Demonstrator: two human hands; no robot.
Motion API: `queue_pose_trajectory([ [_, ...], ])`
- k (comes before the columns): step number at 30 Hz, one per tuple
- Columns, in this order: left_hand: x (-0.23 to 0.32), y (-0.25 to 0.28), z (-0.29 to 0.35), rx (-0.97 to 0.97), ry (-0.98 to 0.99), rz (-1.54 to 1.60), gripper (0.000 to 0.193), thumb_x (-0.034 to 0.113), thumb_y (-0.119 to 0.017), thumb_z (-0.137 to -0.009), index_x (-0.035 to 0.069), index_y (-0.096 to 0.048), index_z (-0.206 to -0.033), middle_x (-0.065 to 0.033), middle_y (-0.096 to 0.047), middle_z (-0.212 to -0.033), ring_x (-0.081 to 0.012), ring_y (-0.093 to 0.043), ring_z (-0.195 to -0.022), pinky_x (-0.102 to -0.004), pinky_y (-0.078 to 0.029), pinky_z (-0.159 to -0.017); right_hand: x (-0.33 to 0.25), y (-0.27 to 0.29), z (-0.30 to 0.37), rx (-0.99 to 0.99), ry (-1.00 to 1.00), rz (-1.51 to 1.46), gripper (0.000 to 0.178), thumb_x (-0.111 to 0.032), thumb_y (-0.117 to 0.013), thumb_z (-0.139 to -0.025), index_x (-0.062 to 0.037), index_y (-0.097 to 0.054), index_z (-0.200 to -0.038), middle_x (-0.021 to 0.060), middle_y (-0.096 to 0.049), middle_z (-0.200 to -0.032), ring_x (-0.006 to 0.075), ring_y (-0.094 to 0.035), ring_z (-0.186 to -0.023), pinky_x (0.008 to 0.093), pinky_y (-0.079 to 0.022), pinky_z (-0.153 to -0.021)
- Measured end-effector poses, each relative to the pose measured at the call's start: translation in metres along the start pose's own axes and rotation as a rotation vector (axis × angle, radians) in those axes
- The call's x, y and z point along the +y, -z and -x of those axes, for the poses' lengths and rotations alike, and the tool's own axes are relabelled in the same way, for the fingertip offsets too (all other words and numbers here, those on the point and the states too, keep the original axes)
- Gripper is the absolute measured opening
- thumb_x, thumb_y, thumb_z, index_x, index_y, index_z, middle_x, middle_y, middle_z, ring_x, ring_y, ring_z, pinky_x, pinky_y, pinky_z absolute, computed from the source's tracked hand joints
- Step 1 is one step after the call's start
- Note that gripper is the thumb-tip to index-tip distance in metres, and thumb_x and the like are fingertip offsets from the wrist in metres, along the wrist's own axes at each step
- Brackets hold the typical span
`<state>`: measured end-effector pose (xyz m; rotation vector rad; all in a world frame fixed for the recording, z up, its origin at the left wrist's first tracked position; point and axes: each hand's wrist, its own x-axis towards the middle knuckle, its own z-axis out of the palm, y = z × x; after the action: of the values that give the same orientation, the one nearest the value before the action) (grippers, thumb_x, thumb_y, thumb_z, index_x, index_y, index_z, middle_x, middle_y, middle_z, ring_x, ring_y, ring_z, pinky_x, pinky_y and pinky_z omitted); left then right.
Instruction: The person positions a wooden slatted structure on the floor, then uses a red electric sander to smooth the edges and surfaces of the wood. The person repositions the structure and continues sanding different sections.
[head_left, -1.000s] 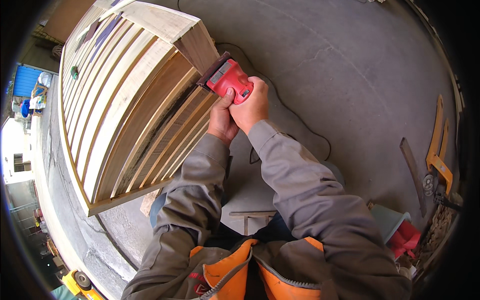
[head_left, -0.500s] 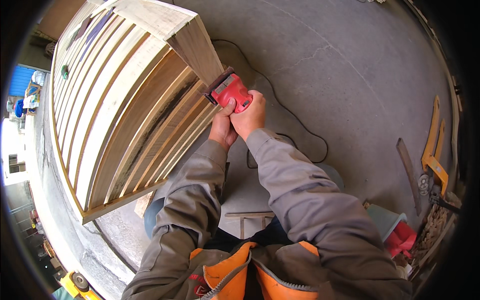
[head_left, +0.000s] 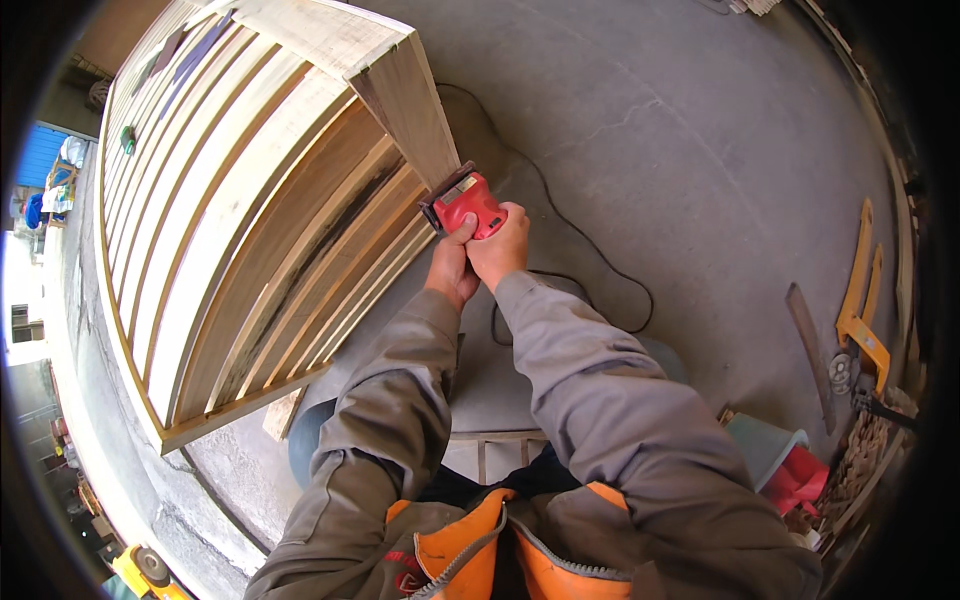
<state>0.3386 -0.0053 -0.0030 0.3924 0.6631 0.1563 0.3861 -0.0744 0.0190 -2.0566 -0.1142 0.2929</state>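
A red electric sander (head_left: 466, 207) is held between my two hands, its dark flat pad against the lower end of a wooden leg or side board (head_left: 408, 108). My left hand (head_left: 452, 268) grips it from the left, thumb over the body. Around its right end wraps my right hand (head_left: 503, 245); some fingers are hidden under the tool. The board belongs to a large slatted wooden frame (head_left: 255, 215) on the left, whose pale slats run in parallel rows.
A black cord (head_left: 590, 240) loops across the concrete floor (head_left: 700, 160). Dark sheets (head_left: 200, 50) and a small green object (head_left: 128, 140) lie on the slats. At right are a yellow metal handle (head_left: 862, 320), a wooden strip (head_left: 812, 355) and a grey bin (head_left: 766, 448) with red material.
My hands and the sander appear slightly lower in the picture, and the frame's near corner has shifted a little right and down. Both hands keep their grip on the sander.
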Motion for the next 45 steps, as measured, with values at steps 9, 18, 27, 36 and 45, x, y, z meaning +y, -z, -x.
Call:
queue_pose_trajectory([
  [9, 0.024, -0.028, 0.029, -0.058, -0.081, -0.058, 0.044, 0.031, -0.066, -0.104, 0.0, -0.06, -0.134, -0.0151, -0.07, -0.126, -0.028, -0.067, -0.115, -0.0429, -0.052, -0.104, -0.038, 0.014, 0.014, 0.027, 0.065, -0.076, 0.072, -0.023, -0.086, -0.079, -0.0037, -0.047, -0.136, 0.0231, -0.049, -0.134, 0.0411, -0.058, -0.119, 0.0463, -0.051, -0.102],
  [18, 0.051, -0.079, 0.062, -0.176, -0.2, -0.106, 0.044, 0.033, -0.064, -0.104, -0.001, -0.06, -0.132, -0.0167, -0.072, -0.124, -0.0284, -0.07, -0.111, -0.0421, -0.055, -0.1, -0.1, 0.047, 0.022, 0.096, 0.204, -0.177, 0.072, -0.022, -0.086, -0.078, -0.0028, -0.046, -0.134, 0.0234, -0.05, -0.13, 0.0418, -0.056, -0.119, 0.0472, -0.05, -0.101],
  [27, 0.057, -0.087, 0.074, -0.161, -0.217, -0.088, 0.047, 0.033, -0.063, -0.105, -0.002, -0.058, -0.136, -0.0175, -0.071, -0.126, -0.0294, -0.07, -0.112, -0.043, -0.055, -0.101, -0.112, 0.052, 0.026, 0.097, 0.253, -0.169, 0.072, -0.022, -0.087, -0.078, -0.0017, -0.045, -0.133, 0.0259, -0.05, -0.127, 0.044, -0.056, -0.117, 0.048, -0.05, -0.1],
  [36, 0.028, -0.047, 0.043, -0.075, -0.119, -0.058, 0.044, 0.032, -0.064, -0.105, -0.001, -0.059, -0.133, -0.0166, -0.071, -0.125, -0.0284, -0.069, -0.112, -0.0429, -0.055, -0.101, -0.054, 0.025, 0.016, 0.048, 0.126, -0.07, 0.072, -0.024, -0.087, -0.079, -0.0018, -0.046, -0.134, 0.0251, -0.051, -0.13, 0.0433, -0.058, -0.116, 0.0474, -0.052, -0.099],
  [45, 0.014, -0.015, 0.016, -0.054, -0.03, -0.024, 0.044, 0.033, -0.064, -0.105, 0.001, -0.059, -0.134, -0.0152, -0.071, -0.126, -0.0281, -0.069, -0.113, -0.0428, -0.055, -0.101, -0.027, 0.009, 0.01, 0.039, 0.06, -0.016, 0.072, -0.024, -0.087, -0.078, -0.0029, -0.046, -0.134, 0.0247, -0.051, -0.131, 0.044, -0.059, -0.116, 0.0482, -0.052, -0.099],
])
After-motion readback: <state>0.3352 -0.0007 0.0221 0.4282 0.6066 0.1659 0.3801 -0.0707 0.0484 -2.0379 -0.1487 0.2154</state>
